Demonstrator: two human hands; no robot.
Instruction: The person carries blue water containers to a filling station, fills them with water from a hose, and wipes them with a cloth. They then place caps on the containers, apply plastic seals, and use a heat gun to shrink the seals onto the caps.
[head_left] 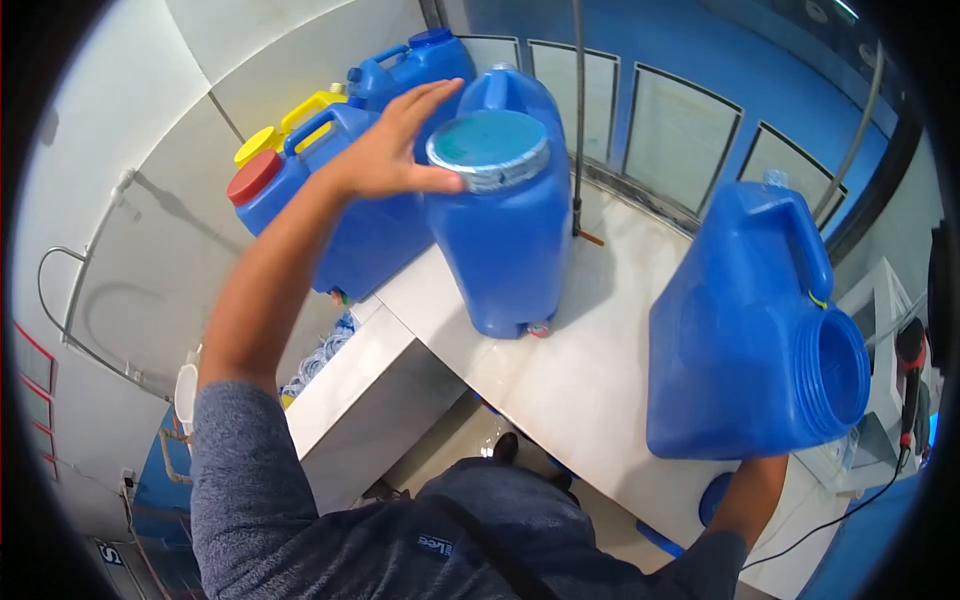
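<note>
My left hand (395, 148) is raised with its fingers spread and its thumb at the rim of a teal lid (490, 140). The lid has a silvery band around it and sits on an upright blue jerrycan (500, 245). On the right, a second blue jerrycan (720, 330) has a wide threaded mouth (840, 370) with no lid, facing me and to the right. My right forearm (755, 495) passes behind the lower front of this jerrycan. The right hand itself is hidden by it, so its grip does not show.
Blue jerrycans, one with a red lid (255, 178) and one with a blue lid (431, 38), stand at the back left beside a yellow jerrycan (305, 110). A pale counter (610, 400) curves before me. A dark hose (578, 120) hangs at centre. A black cable (850, 515) lies right.
</note>
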